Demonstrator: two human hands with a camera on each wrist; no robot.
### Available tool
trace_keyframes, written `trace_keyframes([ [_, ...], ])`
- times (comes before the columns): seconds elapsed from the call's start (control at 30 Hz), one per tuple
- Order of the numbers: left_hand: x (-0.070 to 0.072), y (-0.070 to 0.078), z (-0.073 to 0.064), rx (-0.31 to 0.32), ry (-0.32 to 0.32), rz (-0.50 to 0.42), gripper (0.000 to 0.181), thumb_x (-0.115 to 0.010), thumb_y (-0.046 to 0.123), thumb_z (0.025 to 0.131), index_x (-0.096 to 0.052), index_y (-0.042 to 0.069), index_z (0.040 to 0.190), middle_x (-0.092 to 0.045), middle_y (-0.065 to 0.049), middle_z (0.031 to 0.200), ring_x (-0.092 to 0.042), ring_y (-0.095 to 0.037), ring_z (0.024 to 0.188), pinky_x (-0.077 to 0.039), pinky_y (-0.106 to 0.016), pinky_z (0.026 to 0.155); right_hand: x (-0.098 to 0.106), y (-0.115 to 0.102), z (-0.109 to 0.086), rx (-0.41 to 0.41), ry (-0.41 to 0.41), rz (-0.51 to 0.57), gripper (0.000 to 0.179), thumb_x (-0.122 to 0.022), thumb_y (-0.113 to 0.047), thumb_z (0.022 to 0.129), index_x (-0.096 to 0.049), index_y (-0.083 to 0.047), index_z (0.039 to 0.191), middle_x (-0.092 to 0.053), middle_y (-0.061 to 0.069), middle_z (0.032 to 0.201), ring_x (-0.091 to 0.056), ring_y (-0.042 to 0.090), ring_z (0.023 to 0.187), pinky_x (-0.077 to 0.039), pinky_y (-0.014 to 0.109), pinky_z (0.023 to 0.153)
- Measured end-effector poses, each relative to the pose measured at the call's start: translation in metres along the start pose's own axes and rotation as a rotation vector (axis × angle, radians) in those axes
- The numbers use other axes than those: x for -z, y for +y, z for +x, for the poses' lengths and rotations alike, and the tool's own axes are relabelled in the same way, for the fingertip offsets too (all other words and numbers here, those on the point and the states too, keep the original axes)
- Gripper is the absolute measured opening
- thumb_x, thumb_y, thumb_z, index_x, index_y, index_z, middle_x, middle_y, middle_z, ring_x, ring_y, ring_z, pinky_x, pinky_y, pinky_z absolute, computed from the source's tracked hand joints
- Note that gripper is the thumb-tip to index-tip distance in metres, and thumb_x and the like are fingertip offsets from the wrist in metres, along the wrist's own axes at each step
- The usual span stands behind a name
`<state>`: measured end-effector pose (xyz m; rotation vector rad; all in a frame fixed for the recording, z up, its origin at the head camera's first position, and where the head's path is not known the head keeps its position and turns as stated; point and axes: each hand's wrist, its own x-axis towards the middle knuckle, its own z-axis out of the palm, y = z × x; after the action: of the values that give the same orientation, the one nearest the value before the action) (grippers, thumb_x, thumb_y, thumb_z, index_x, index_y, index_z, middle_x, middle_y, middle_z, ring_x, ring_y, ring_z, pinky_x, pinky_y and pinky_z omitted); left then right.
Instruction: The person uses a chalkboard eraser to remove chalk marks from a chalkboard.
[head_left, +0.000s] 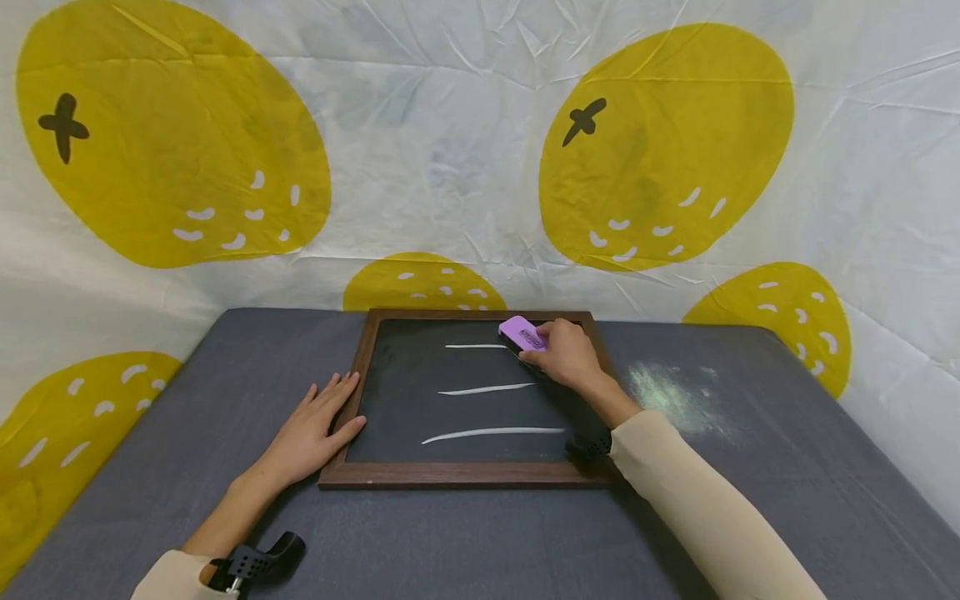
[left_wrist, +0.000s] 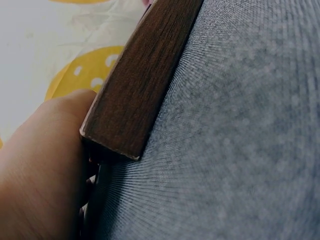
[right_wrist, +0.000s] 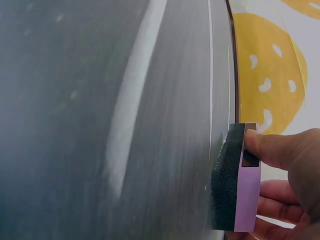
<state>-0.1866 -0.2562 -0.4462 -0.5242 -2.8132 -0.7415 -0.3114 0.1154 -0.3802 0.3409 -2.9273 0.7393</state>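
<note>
A chalkboard (head_left: 397, 412) with a brown wooden frame lies on the table, three white chalk lines across it: a far line (head_left: 475, 346), a middle line (head_left: 480, 390) and a near line (head_left: 495, 432). My right hand (head_left: 567, 354) grips a purple eraser (head_left: 522, 332) with a dark felt underside at the far line's right end, over the upper right of the board. In the right wrist view the thumb and fingers pinch the eraser (right_wrist: 247, 200) by its sides. My left hand (head_left: 311, 429) rests on the left side of the frame, fingers extended, thumb reaching over the wood.
A dark grey cloth covers the table (head_left: 450, 542). Pale chalk dust (head_left: 675, 396) marks it right of the board. Behind hangs a white curtain (head_left: 450, 167) with yellow fruit shapes. A black wrist mount (head_left: 258, 562) sits on the left forearm.
</note>
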Motion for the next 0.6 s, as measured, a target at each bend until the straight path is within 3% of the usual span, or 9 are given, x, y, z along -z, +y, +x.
trace_keyframes([
  [0.6,0.0,0.003,0.002,-0.019,-0.004,0.01,0.068,-0.057,0.034,0.097,-0.029,0.0,0.15,-0.027,-0.023,0.152,-0.019,-0.04,0.14,-0.013,-0.055,0.111,-0.018,-0.025,0.011,0.042,-0.036,-0.013,0.056,-0.081,-0.032,0.077,-0.066,0.0,0.121,-0.064,0.014,0.108,-0.059,0.027,0.089,-0.046,0.042,0.077],
])
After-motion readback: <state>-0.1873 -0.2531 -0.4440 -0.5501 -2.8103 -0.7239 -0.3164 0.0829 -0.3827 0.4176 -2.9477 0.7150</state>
